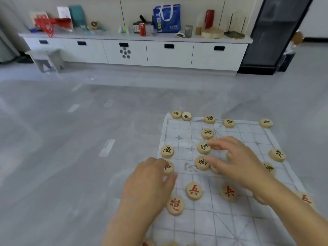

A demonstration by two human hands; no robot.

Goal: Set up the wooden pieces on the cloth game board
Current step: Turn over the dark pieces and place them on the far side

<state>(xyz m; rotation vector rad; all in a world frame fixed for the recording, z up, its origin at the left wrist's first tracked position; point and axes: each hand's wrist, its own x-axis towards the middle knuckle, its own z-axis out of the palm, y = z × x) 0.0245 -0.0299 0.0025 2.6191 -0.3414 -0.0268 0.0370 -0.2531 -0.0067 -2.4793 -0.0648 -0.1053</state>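
On the grey floor (71, 139) lies the cloth game board (221, 219), wrinkled, its grid faint. The left hand (149, 185) hovers over the board's left edge, fingers curled down onto a wooden piece (168, 168) that is mostly hidden; whether it pinches it cannot be told. Near it sit two red-marked pieces (193, 190). Further right, the right hand (236, 164) reaches over the middle, fingers spread, fingertips touching two black-marked pieces (203, 147). More discs line the far edge. On the far worktop (134, 36) a blue bag (166, 18) stands; its contents are not visible.
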